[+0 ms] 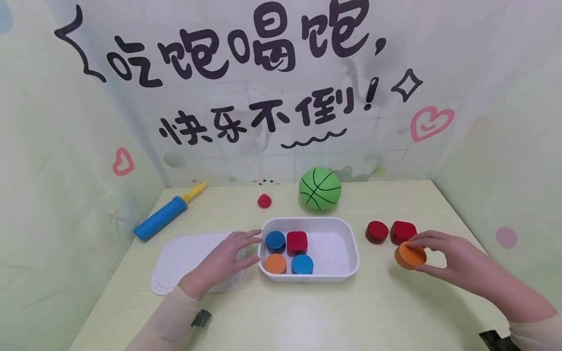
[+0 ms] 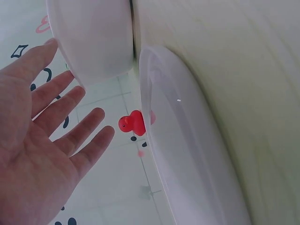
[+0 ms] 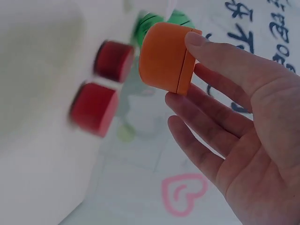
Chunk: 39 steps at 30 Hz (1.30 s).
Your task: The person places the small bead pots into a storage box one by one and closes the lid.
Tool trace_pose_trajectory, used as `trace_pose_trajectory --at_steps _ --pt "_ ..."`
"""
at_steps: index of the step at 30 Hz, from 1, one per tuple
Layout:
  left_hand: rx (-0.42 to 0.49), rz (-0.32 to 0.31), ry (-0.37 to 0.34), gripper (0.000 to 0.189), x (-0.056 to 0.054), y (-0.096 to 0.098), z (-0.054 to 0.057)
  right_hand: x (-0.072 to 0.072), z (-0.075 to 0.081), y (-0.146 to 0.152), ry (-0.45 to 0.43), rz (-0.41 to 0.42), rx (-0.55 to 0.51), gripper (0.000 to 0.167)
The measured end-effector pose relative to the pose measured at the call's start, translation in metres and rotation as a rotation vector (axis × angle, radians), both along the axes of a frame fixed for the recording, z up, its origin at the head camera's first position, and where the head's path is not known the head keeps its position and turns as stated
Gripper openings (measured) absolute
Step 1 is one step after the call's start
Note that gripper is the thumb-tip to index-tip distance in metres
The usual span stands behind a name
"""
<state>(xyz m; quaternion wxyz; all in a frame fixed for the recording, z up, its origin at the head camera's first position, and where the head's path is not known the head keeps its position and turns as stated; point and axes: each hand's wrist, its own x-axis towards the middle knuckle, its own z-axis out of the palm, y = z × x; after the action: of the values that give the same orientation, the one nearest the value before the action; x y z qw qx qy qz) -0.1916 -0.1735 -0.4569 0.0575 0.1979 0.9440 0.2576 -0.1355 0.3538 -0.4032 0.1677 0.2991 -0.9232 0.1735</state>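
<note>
My right hand (image 1: 461, 261) pinches a small round orange box (image 1: 410, 255) between thumb and fingers, above the right side of the table. A seam runs round this orange box (image 3: 164, 57) near one end, in the right wrist view. Just behind it are a red round box (image 1: 376, 232) and a red squarish box (image 1: 403, 232). My left hand (image 1: 221, 261) has its fingers spread, with the tips right at the left rim of a white tray (image 1: 333, 253). In that tray sit two blue round pieces (image 1: 302, 264), a red square piece (image 1: 297, 243) and an orange round piece (image 1: 275, 263).
A white lid (image 1: 186, 258) lies left of the tray, partly beneath my left hand in the head view. Toward the back are a blue and yellow hand pump (image 1: 162, 217), a small red duck (image 1: 264, 201) and a green ball (image 1: 320, 188). Printed cloth walls surround the table.
</note>
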Motion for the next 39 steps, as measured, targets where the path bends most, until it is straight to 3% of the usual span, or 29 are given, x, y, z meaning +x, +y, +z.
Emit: trace_pose_trajectory --at_steps 8,16,30,39 --pt "-0.004 0.003 0.009 0.058 -0.001 0.0 -0.001 -0.015 0.026 -0.048 -0.051 0.116 -0.037 0.056" --pt "-0.005 -0.005 0.014 0.059 -0.001 -0.001 -0.003 -0.035 0.031 -0.093 -0.205 0.163 -0.067 0.044" --pt "0.005 0.001 -0.001 0.058 0.0 0.0 -0.001 -0.063 0.001 -0.148 -0.391 0.154 0.044 0.045" --pt "-0.005 -0.001 0.0 0.058 0.0 -0.001 0.0 -0.078 -0.012 -0.169 -0.423 0.155 0.119 0.044"
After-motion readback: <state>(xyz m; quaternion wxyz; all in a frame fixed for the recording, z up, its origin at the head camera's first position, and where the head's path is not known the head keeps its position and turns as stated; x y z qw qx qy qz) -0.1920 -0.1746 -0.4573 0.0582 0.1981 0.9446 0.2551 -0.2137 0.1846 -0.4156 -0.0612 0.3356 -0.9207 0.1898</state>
